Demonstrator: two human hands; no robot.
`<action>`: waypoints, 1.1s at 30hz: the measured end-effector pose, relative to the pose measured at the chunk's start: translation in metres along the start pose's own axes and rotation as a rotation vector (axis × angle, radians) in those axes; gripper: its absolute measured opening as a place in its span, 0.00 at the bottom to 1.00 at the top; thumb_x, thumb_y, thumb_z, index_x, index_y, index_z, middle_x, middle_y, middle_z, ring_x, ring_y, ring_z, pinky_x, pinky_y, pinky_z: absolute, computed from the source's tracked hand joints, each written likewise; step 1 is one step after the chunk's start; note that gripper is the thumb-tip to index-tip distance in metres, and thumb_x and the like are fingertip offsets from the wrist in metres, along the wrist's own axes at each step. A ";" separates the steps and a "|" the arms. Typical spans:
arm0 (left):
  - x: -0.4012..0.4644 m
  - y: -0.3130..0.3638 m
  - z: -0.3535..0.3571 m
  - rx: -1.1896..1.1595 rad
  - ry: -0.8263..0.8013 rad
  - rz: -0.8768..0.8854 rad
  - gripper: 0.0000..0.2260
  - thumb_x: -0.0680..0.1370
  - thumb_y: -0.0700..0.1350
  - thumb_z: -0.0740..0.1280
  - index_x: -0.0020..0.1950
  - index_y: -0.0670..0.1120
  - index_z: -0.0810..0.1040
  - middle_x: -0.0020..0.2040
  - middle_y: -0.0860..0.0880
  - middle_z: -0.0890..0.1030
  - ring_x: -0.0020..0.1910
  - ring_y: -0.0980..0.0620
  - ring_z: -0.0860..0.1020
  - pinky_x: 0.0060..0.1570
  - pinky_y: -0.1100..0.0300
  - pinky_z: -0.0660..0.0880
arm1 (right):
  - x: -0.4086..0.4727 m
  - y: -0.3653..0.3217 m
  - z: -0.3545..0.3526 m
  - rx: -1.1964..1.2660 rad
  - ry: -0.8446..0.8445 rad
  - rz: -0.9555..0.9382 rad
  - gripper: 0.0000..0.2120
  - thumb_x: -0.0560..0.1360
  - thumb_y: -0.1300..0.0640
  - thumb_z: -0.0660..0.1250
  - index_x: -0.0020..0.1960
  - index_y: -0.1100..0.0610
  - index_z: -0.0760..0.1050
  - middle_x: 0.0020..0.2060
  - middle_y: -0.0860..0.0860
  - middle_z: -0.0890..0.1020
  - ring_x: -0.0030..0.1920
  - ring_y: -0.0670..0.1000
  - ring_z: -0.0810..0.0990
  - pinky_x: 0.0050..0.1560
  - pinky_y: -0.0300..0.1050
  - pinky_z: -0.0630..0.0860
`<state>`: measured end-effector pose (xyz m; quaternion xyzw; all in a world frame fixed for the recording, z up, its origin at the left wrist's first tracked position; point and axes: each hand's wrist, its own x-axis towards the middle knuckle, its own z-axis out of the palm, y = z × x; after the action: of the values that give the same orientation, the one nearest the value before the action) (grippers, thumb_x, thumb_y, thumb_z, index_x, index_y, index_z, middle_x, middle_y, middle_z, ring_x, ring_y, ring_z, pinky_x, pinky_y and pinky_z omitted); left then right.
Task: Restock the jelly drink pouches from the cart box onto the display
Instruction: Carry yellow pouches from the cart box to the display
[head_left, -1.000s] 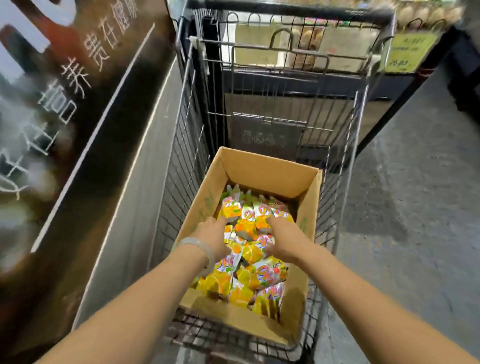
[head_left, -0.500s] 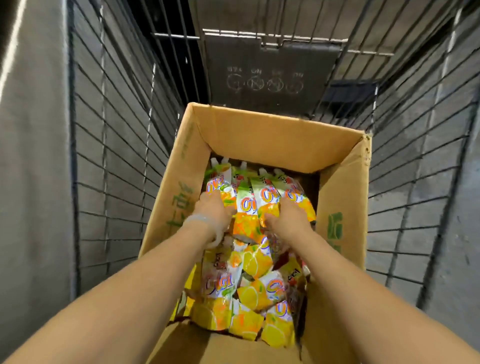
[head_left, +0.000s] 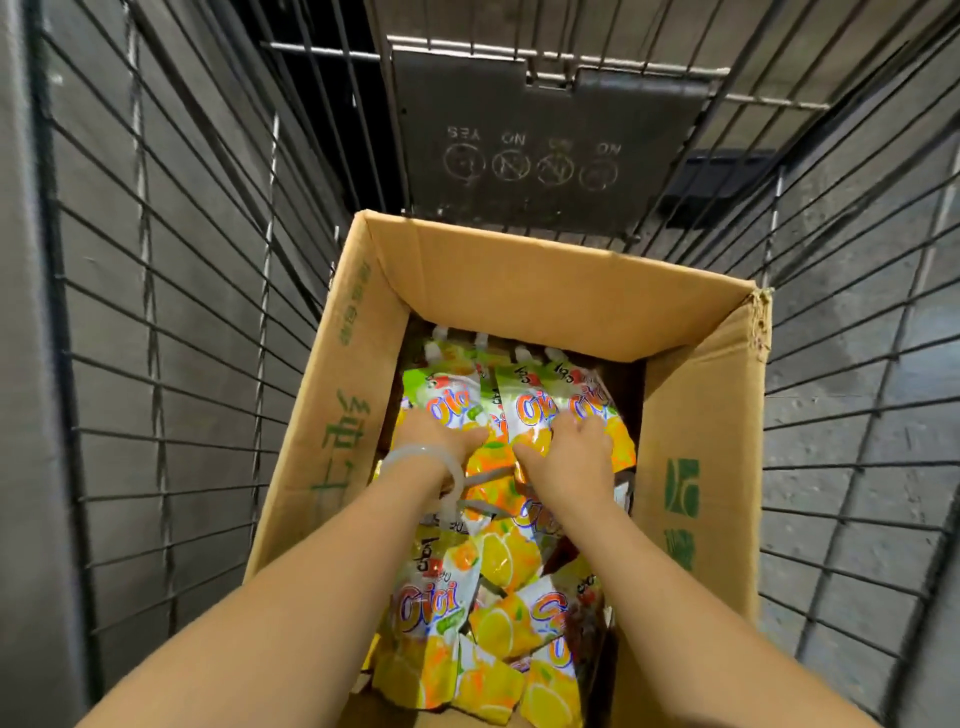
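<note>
An open cardboard box (head_left: 524, 280) sits in a wire shopping cart (head_left: 197, 270) and holds several yellow and orange jelly drink pouches (head_left: 498, 566) with white spouts. Both my hands are deep in the far half of the box. My left hand (head_left: 434, 434), with a pale bangle on the wrist, presses on the left side of a bunch of pouches (head_left: 524, 410). My right hand (head_left: 576, 454) closes on the right side of the same bunch. Fingertips are hidden among the pouches. The display is out of view.
Wire cart walls rise close on the left and right (head_left: 841, 395). A dark child-seat flap with printed warning icons (head_left: 535, 150) stands at the cart's far end. Grey floor shows through the mesh.
The camera has dropped from above the cart to close over the box. Both hands slid from the middle pouches to the far bunch and closed in around it.
</note>
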<state>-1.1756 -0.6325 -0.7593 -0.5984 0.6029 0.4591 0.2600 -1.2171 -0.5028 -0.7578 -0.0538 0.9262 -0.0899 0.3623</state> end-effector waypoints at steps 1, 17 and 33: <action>-0.003 -0.003 0.000 0.002 -0.028 -0.007 0.28 0.69 0.51 0.75 0.60 0.35 0.72 0.50 0.40 0.79 0.50 0.41 0.80 0.51 0.49 0.78 | -0.005 0.001 0.003 -0.001 0.008 -0.009 0.28 0.76 0.44 0.64 0.69 0.57 0.64 0.67 0.58 0.63 0.67 0.60 0.63 0.64 0.52 0.66; -0.017 -0.041 -0.021 -0.184 -0.144 0.014 0.16 0.70 0.40 0.75 0.50 0.43 0.71 0.44 0.47 0.77 0.44 0.46 0.75 0.45 0.56 0.72 | -0.003 0.000 -0.018 0.811 -0.408 0.379 0.41 0.67 0.67 0.75 0.74 0.60 0.59 0.60 0.56 0.76 0.49 0.56 0.81 0.41 0.40 0.81; -0.139 -0.066 -0.054 -0.564 -0.111 0.158 0.18 0.70 0.30 0.72 0.56 0.44 0.75 0.41 0.47 0.81 0.37 0.49 0.77 0.30 0.63 0.74 | -0.091 0.027 -0.060 0.984 -0.428 -0.020 0.41 0.64 0.74 0.73 0.68 0.46 0.64 0.63 0.46 0.75 0.62 0.57 0.75 0.57 0.54 0.76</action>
<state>-1.0792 -0.6032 -0.6313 -0.5724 0.4811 0.6592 0.0796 -1.1923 -0.4537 -0.6596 0.0963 0.6796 -0.5038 0.5245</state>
